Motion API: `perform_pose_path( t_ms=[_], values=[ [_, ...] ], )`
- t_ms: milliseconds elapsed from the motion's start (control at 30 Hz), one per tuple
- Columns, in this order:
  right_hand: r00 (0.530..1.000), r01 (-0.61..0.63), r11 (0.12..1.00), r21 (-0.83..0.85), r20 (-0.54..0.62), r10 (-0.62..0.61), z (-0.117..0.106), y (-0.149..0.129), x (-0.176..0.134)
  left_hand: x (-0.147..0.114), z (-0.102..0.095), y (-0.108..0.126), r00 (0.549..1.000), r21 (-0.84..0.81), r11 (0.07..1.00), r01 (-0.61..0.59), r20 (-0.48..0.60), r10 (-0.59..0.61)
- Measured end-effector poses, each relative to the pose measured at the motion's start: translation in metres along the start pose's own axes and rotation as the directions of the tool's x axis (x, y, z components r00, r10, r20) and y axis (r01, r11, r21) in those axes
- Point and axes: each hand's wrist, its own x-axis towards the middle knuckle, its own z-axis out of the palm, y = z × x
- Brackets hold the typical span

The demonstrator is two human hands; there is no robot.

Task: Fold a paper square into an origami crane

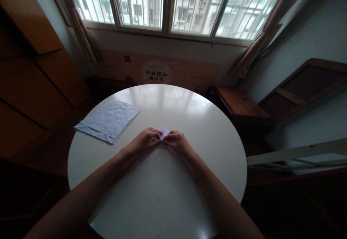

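A small folded piece of white paper (164,133) lies at the middle of the round table, mostly covered by my fingers. My left hand (148,138) pinches its near left edge between thumb and fingers. From the other side my right hand (175,140) pinches the near right edge. The two thumbs nearly meet at the paper's near edge. To the left of my left hand rests a stack of creased white sheets (110,118), apart from both hands.
The round white table (162,195) fills the middle of the view. Behind it are a wall poster (184,69) and barred windows. A wooden bench (241,101) stands at the back right, wooden cabinets (32,83) at the left.
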Motion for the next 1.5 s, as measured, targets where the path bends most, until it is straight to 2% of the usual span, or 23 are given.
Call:
perform_pose_path(
  t_ms=[133,233,367,700,867,1500],
  values=[
    [1.0,-0.024,0.999,-0.022,0.017,0.024,-0.002,-0.004,0.0,0.0,-0.005,0.003,1.0,-0.036,0.999,0.015,0.018,-0.014],
    [0.998,-0.054,0.997,-0.049,0.016,0.055,-0.003,-0.007,0.0,0.001,-0.004,0.004,0.997,-0.066,0.995,0.07,0.015,-0.069],
    [0.995,-0.101,0.99,-0.099,-0.005,0.101,-0.001,-0.01,0.001,0.002,0.004,0.001,0.987,-0.095,0.984,0.152,-0.04,-0.156],
    [0.962,-0.27,0.951,-0.152,-0.087,0.26,0.005,-0.012,0.002,0.004,0.012,-0.002,0.967,-0.057,0.979,0.193,-0.161,-0.2],
    [0.957,-0.277,0.949,-0.15,-0.127,0.259,0.007,-0.015,0.001,0.005,0.014,-0.001,0.964,-0.056,0.979,0.197,-0.168,-0.204],
    [0.957,-0.279,0.939,-0.203,-0.142,0.254,0.01,-0.015,0.002,0.006,0.018,-0.001,0.937,-0.005,0.962,0.273,-0.227,-0.267]
  ],
)
